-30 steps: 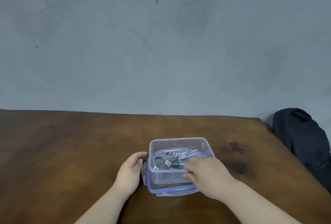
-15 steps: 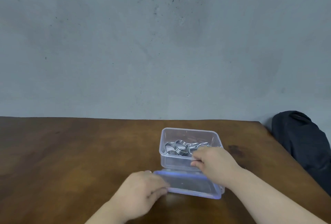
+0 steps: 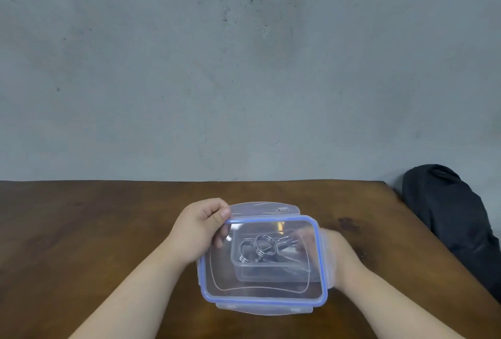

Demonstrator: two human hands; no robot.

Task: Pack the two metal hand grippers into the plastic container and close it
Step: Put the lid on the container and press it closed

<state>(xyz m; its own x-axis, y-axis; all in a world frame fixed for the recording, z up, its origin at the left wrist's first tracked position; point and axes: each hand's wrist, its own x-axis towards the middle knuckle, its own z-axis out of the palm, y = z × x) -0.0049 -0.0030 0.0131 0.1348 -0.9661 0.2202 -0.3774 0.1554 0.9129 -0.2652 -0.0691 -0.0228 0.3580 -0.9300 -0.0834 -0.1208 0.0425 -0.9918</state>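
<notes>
The clear plastic lid with a blue seal is held tilted over the plastic container, which stands on the wooden table. My left hand pinches the lid's far left corner. Seen through the lid, the two metal hand grippers lie inside the container, coils up. My right hand is at the container's right side. Its blurred fingers show through the lid against the container's rim.
A black bag lies at the table's right edge, against the grey wall. The table's far edge meets the wall just behind the container.
My left hand has lifted the lid from the table in front of the container and brought it over the container. My right hand has stayed at the container's right side.
</notes>
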